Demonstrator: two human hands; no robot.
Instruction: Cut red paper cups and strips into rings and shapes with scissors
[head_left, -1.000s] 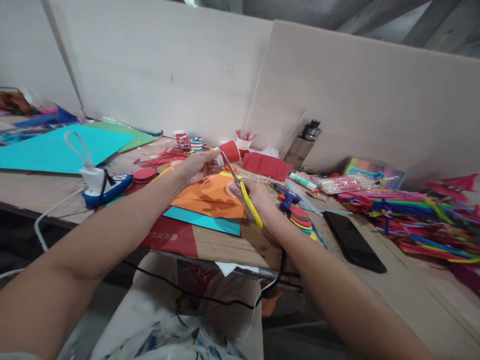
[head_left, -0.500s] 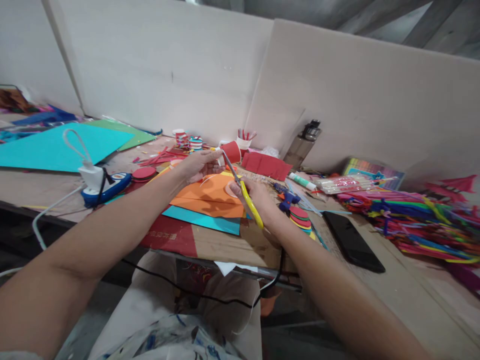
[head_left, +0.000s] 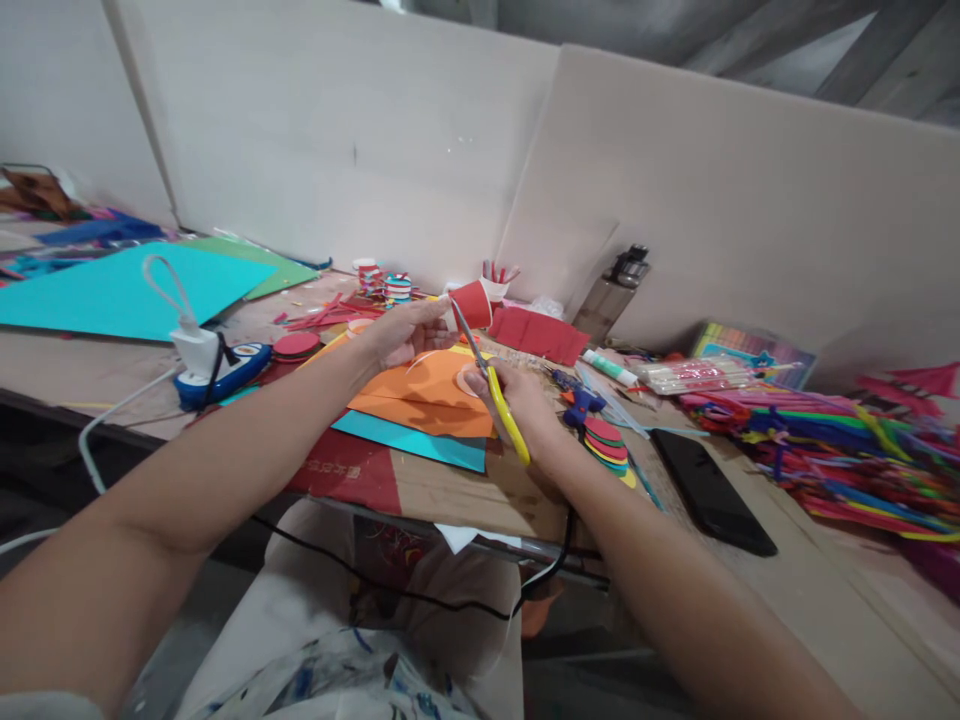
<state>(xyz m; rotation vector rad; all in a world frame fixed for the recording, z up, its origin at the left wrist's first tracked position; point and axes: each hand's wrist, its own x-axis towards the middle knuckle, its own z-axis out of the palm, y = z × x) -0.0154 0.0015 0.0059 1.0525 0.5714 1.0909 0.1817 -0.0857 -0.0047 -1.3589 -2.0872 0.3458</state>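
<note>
My left hand (head_left: 409,332) is closed on a red paper cup (head_left: 472,304) with white edges, which lies tilted on its side above the table. In my right hand (head_left: 521,395) are scissors with yellow handles (head_left: 510,420), and their blades reach up to the cup's near end beside my left fingers. How far the blades are apart is hard to make out. Orange sheets (head_left: 420,390) and a turquoise sheet (head_left: 412,440) lie beneath both hands. A pale disc (head_left: 466,378) sits on the orange sheets, partly behind my right hand.
Right of my hands lie a blue glue gun (head_left: 581,400), stacked coloured discs (head_left: 604,445), a black phone (head_left: 712,490) and many pipe cleaners (head_left: 832,450). A bottle (head_left: 611,295) leans at the back wall. A blue-and-white power strip (head_left: 225,375) stands left, by turquoise card (head_left: 127,290).
The whole view has shifted slightly to the left, so things appear a little further right. Both hands keep nearly the same pose, with the scissors still at the cup's end.
</note>
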